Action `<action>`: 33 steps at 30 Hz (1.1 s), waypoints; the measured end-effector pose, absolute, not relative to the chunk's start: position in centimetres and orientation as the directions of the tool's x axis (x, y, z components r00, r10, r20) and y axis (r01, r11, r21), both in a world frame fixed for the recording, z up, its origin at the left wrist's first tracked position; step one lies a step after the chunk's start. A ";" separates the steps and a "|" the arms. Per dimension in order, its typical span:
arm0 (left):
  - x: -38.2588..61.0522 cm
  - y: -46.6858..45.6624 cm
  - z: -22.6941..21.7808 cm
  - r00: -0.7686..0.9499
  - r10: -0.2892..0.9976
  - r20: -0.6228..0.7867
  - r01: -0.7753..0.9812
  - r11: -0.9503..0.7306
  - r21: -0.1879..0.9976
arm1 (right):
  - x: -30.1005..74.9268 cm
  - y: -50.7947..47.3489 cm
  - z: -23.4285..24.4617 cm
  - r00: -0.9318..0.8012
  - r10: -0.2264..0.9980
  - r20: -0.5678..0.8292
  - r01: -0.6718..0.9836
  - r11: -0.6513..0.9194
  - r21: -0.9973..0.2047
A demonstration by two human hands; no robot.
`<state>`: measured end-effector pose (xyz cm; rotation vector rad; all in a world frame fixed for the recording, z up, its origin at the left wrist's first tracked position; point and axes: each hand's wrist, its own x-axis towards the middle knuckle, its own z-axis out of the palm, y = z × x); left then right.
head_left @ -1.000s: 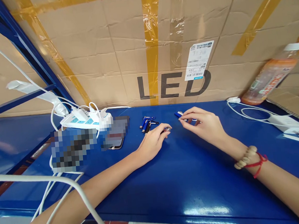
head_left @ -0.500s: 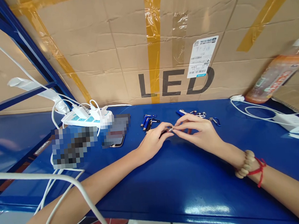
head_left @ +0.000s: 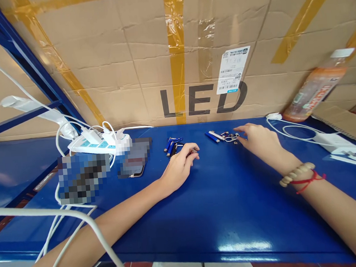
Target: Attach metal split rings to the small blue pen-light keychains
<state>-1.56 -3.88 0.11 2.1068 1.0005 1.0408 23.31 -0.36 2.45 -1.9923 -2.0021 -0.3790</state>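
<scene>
My left hand point(head_left: 180, 166) is closed, thumb and fingertips together around a small piece with a metallic end point(head_left: 194, 150); most of it is hidden by the fingers. Just behind that hand lies a cluster of short blue and black tubes point(head_left: 172, 146) with metal ends. My right hand point(head_left: 260, 145) is over the table to the right, thumb and forefinger apart, nothing seen between them. Its fingertips are beside small silvery rings and clasps point(head_left: 230, 137). Left of these lie a blue tube point(head_left: 211, 137) and a white tube point(head_left: 217, 135).
A phone point(head_left: 134, 163) and a white power strip point(head_left: 100, 145) with plugs lie on the left of the blue table point(head_left: 185, 227). A white cable point(head_left: 92, 218) crosses my left forearm. An orange drink bottle point(head_left: 315, 92) and a white charger point(head_left: 335, 142) are at right. A large carton point(head_left: 148, 70) stands behind.
My right hand has left my left hand and moved right, to the silvery parts. The blue clip seen there earlier is out of sight. My left hand keeps hold of its small piece.
</scene>
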 end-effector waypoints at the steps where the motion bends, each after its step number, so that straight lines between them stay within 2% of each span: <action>1: -1.6 -3.9 0.1 0.416 0.816 0.401 0.361 -0.552 0.751 | 23.8 0.0 2.1 0.002 0.937 0.349 1.000 0.000 -0.006; 7: -1.6 -4.0 0.2 0.429 0.812 0.396 0.353 -0.555 0.753 | 24.5 0.9 0.9 -0.108 0.953 0.282 0.992 0.123 -0.038; 14: -1.6 -4.1 0.3 0.425 0.810 0.405 0.362 -0.562 0.743 | 25.0 1.1 1.1 -0.017 0.964 0.266 0.997 0.036 -0.064; 17: -1.6 -4.0 0.4 0.420 0.815 0.399 0.373 -0.556 0.742 | 25.0 1.1 1.2 0.008 0.971 0.239 0.993 0.021 -0.116; 23: -1.6 -3.8 0.4 0.427 0.837 0.343 0.434 -0.522 0.734 | 24.6 1.0 1.8 0.046 0.964 0.262 0.977 0.012 -0.213; 28: -1.5 -3.8 0.6 0.441 0.829 0.343 0.449 -0.535 0.716 | 24.2 0.6 2.3 0.005 0.948 0.317 0.941 0.103 -0.322; 33: -1.5 -3.7 0.5 0.478 0.803 0.357 0.434 -0.569 0.699 | 23.4 0.1 2.6 -0.062 0.928 0.367 0.906 0.206 -0.369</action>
